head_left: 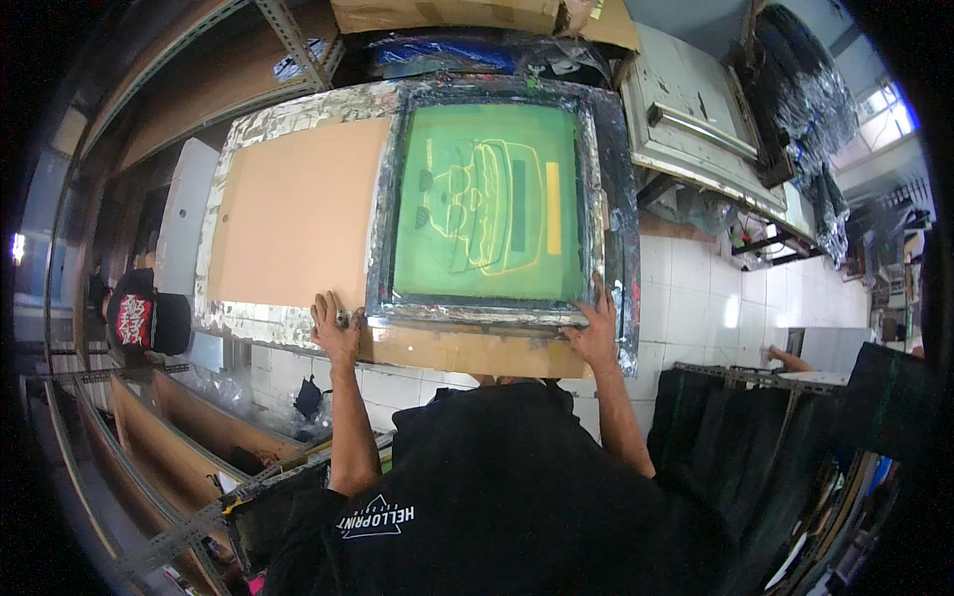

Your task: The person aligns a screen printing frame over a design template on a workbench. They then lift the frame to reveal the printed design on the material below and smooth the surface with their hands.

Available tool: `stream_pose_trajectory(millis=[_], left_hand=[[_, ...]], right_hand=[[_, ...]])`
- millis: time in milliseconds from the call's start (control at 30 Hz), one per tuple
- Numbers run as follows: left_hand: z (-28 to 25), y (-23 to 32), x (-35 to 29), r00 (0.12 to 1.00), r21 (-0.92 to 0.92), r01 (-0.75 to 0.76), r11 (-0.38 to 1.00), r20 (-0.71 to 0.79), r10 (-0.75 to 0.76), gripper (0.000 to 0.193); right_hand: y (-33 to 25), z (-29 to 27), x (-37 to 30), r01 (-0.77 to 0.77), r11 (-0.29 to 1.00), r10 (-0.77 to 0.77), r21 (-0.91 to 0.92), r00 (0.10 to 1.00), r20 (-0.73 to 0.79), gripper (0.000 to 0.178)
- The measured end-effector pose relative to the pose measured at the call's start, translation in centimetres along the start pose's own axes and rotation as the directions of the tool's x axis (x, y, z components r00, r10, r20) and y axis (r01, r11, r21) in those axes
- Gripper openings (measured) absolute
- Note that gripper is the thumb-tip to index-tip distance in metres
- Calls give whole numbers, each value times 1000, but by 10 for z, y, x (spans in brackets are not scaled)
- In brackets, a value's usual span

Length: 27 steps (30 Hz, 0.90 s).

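A screen-printing frame [477, 310] with a dark, paint-stained border lies on the worktable. Its green mesh [417, 268] carries a yellowish line drawing and a yellow bar. My left hand [336, 326] rests beside the frame's near left corner, fingers spread over the table's front edge and the lower edge of a tan board [298, 214]. At the frame's near right corner is my right hand [594, 330], its thumb on the front rail and its fingers along the right side, gripping the corner. The undersides of both hands are hidden.
The paint-crusted worktable [268, 316] has a brown taped strip [447, 350] along its front. Metal shelving [298, 45] stands at the left, a white bench [686, 109] at the far right. A person in a black shirt [149, 313] is at the left; another person's arm [790, 360] shows at right.
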<state>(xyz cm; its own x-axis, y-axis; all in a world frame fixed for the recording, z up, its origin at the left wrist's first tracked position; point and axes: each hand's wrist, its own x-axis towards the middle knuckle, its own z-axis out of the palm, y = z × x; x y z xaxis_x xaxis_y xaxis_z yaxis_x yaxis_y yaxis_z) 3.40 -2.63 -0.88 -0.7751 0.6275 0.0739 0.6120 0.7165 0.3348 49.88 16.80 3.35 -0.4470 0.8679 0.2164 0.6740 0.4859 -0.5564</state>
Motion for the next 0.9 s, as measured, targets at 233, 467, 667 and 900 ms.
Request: stream_pose_trajectory(millis=[233, 467, 667, 900], left_hand=[[19, -19, 4, 999, 78, -1, 997, -50, 5, 92], [25, -15, 7, 999, 142, 22, 990, -37, -17, 95], [20, -17, 6, 1000, 106, -2, 994, -31, 5, 91], [21, -24, 6, 1000, 89, -10, 996, -17, 12, 90]], right_hand=[[-7, -1, 2, -125, 991, 126, 53, 992, -9, 74], [5, -1, 4, -83, 996, 82, 11, 995, 47, 75], [-39, -35, 56, -77, 933, 191, -353, 935, 299, 100], [-33, -17, 72, 77, 904, 152, -419, 860, 486, 103]])
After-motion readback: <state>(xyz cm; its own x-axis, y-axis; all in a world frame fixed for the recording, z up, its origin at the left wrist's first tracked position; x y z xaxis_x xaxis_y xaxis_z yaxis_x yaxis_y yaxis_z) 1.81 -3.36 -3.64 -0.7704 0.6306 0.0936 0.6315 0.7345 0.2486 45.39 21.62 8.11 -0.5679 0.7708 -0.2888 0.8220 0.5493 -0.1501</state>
